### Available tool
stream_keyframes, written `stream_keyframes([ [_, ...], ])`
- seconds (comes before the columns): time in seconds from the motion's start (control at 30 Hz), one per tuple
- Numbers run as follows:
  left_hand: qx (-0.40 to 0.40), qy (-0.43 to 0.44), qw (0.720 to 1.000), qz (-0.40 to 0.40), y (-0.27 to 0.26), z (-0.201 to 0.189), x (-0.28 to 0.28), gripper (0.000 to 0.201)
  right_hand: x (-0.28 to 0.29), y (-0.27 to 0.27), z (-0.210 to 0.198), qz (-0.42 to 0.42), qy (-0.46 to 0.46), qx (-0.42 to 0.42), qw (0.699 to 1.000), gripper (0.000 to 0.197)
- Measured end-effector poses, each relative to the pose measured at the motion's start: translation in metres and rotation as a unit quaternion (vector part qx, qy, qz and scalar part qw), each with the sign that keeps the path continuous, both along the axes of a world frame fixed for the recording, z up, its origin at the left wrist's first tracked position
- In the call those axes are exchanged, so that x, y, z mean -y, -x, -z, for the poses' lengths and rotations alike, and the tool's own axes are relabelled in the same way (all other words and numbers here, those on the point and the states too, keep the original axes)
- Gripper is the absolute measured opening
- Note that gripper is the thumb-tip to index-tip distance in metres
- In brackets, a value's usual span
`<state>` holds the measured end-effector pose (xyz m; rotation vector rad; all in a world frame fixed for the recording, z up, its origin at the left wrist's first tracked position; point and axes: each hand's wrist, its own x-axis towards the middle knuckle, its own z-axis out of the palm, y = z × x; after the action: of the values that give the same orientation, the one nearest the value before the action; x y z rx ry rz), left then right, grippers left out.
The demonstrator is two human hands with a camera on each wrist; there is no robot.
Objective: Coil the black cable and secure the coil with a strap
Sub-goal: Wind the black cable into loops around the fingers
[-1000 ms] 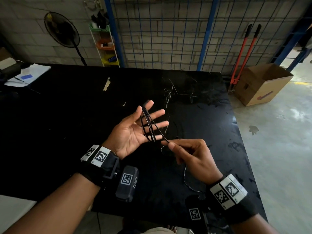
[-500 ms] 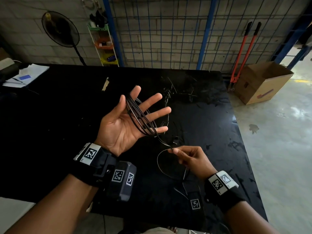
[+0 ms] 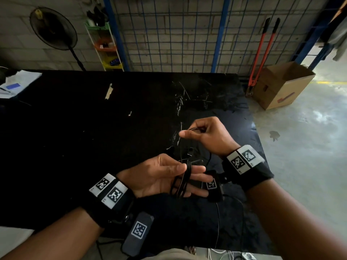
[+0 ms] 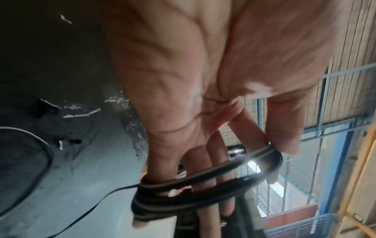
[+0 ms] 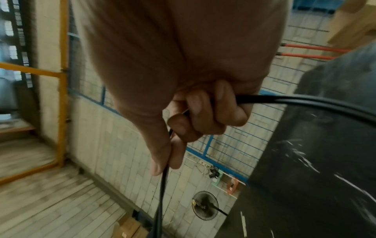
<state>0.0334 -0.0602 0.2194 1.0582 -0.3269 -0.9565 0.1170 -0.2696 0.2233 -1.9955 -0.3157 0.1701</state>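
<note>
Black cable, several loops of it, sits around the fingers of my left hand. Left palm faces up and toward me, held low over the near part of the table. Fingers straight and slightly spread, pointing right; thumb lies over the top of the loops and presses them against the forefinger. The left wrist view shows the coil as a flattened oval, glossy, running from under the thumb tip across all four fingers to the little finger, strands lying side by side.

Right hand is raised farther from me, above and to the right of the left, knuckles up. Its fingers are curled tight round a run of the same cable. In the right wrist view one strand leaves the fist to the right and another passes down along the thumb and out at the bottom of the picture. Thumb extended to the left.

Between the hands the cable is thin and hard to follow against the dark table. A loose length trails down over the table's near edge. Cannot make out the cable's ends or any strap.

Table surface: black, scratched, with pale scuffs beyond my right hand.
</note>
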Motion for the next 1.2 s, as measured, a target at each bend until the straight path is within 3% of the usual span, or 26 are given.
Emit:
stream_keyframes([
  [0.17,-0.025,-0.066,0.995,-0.064,-0.006,0.005,-0.01,0.045,-0.001,0.015,-0.032,-0.023,0.028,0.06,0.998,0.033],
  [0.47,-0.044,-0.108,0.978,-0.171,-0.011,0.024,-0.023,0.046,-0.007,0.045,-0.035,-0.027,0.008,0.11,0.994,0.023],
  [0.63,-0.044,-0.055,0.961,-0.268,-0.021,0.02,-0.024,0.044,-0.012,0.065,-0.02,-0.029,-0.034,0.112,0.993,0.014],
  [0.87,-0.019,0.037,0.943,-0.331,-0.035,0.002,-0.016,0.048,-0.02,0.082,0.013,-0.05,-0.183,0.0,0.982,0.022],
  [1.0,-0.022,0.116,0.935,-0.336,-0.042,-0.012,-0.014,0.046,-0.019,0.083,0.03,-0.062,-0.24,-0.086,0.965,0.03],
  [1.2,-0.024,0.202,0.943,-0.263,-0.041,-0.027,-0.02,0.042,-0.008,0.072,0.065,-0.063,-0.183,-0.106,0.975,0.03],
])
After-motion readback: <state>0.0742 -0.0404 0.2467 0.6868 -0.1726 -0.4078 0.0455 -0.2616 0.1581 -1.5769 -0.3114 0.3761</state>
